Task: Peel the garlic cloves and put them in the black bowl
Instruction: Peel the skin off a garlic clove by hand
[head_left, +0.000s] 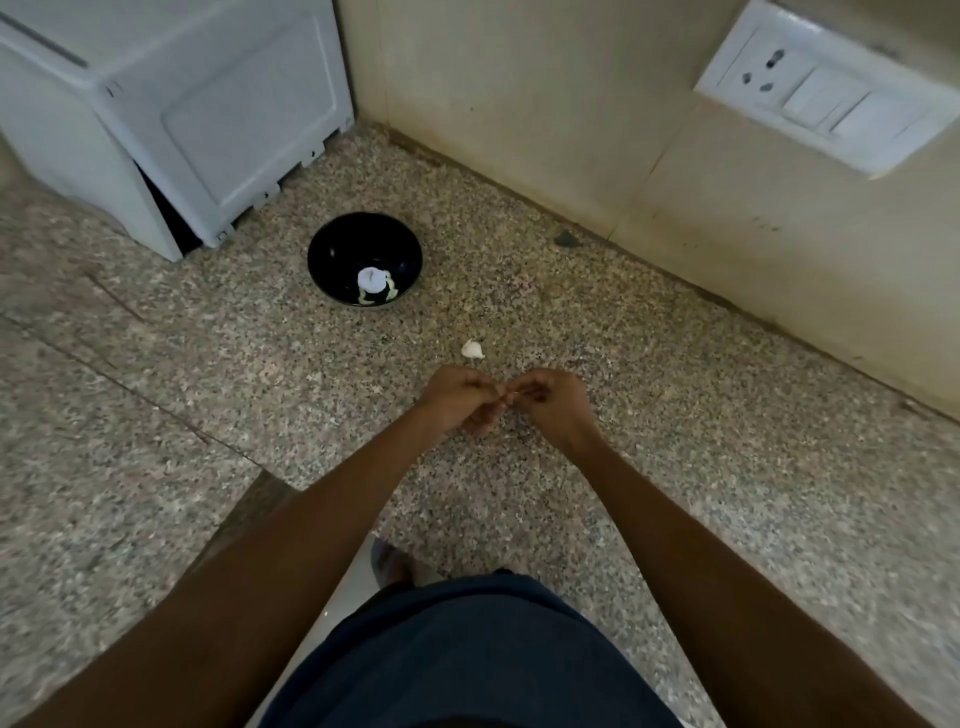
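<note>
Both hands meet over the speckled counter (675, 415), the left hand (460, 397) and right hand (548, 402) with fingers curled, pinching something tiny between them, too small to identify. Just beyond lies a garlic clove (473, 349). Farther left, the black bowl (332, 249) holds peeled cloves (375, 285).

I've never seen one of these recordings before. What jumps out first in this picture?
Two bare hands, left hand and right hand, meet at the centre over a speckled counter, fingers curled together, pinching something too small to make out. Just beyond them lies a lone white garlic clove. Further back and left sits a black bowl with pale pieces inside.
</note>
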